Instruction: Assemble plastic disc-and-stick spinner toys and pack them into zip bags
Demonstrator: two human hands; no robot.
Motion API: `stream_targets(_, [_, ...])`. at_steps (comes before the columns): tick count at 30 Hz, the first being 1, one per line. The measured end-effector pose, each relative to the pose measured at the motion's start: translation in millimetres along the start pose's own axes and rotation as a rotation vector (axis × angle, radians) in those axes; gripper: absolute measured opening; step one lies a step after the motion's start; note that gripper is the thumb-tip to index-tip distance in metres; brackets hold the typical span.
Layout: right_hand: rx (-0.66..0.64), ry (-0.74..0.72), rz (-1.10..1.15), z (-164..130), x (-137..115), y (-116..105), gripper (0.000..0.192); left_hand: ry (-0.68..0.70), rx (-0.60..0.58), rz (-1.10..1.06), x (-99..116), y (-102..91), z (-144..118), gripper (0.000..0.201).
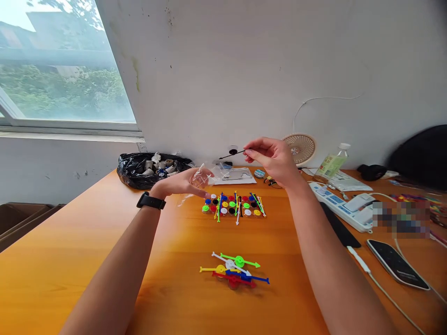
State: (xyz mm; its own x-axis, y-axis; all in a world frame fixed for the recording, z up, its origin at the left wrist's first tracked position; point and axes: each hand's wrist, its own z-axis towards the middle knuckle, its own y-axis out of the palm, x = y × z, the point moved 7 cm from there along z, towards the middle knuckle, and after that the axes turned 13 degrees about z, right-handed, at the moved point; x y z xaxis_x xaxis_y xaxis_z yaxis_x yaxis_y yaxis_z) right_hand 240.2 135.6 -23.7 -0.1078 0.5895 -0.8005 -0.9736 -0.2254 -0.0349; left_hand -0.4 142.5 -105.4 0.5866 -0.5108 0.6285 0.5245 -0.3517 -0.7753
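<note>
Pinched between the fingertips of my right hand (272,160) is one end of a black arrow spinner (233,152), raised above the far part of the table. My left hand (186,182), with a black watch (151,201) on its wrist, holds a crinkled clear plastic bag (201,177). Just beyond and below the hands lies a block of colourful arrow spinners (231,204) with round hubs, set in rows. Nearer to me is a loose pile of spinners (234,270) in green, white, yellow, blue and red, their arrows overlapping.
A black bag (131,170) of scraps sits at the back left. Behind the hands lie a flat white packet (240,176) and a fan (300,148). On the right are a bottle (331,163), a power strip (335,202), cables and a dark phone-like device (398,264).
</note>
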Motion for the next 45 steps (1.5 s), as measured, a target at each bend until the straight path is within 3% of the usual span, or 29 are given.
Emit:
stream_targets(3, [-0.067, 0.019, -0.065, -1, 2, 6, 0.023, 0.040, -0.003, -0.094, 4, 7.0, 6, 0.064])
stream_targets(10, [-0.173, 0.032, -0.233, -4, 8, 24, 0.017, 0.069, -0.029, -0.259, 13, 17.2, 13, 0.068])
stream_targets(13, [-0.210, 0.024, -0.336, -6, 11, 27, 0.020, -0.001, -0.062, -0.293, 13, 22.8, 16, 0.060])
stream_targets(18, [-0.278, 0.077, -0.470, -8, 17, 25, 0.025, -0.183, -0.129, -0.271, -2, 31.5, 16, 0.054])
stream_targets(24, [-0.374, 0.200, -0.507, -13, 22, 20, 0.040, -0.199, -0.138, -0.196, -20, 31.7, 15, 0.057])
stream_targets(27, [-0.469, 0.252, -0.500, -17, 25, 29, 0.037, -0.208, -0.134, -0.160, -28, 29.3, 12, 0.058])
stream_targets(31, [-0.573, 0.176, -0.475, -23, 21, 53, 0.039, -0.207, -0.117, -0.119, -37, 22.8, 9, 0.055])
stream_targets(34, [-0.712, 0.195, -0.460, -33, 24, 77, 0.038, -0.212, -0.107, -0.090, -40, 18.2, 5, 0.060])
stream_targets(38, [-0.992, 0.449, -0.499, -65, 51, 110, 0.014, -0.166, -0.089, -0.102, -32, 14.1, 0, 0.069])
stream_targets(41, [-1.315, 0.617, -0.415, -100, 73, 139, 0.018, -0.082, -0.081, -0.142, -20, 13.1, -1, 0.067])
stream_targets(45, [-1.489, 0.746, -0.316, -125, 96, 164, 0.011, -0.040, -0.085, -0.161, -12, 14.1, 1, 0.061])
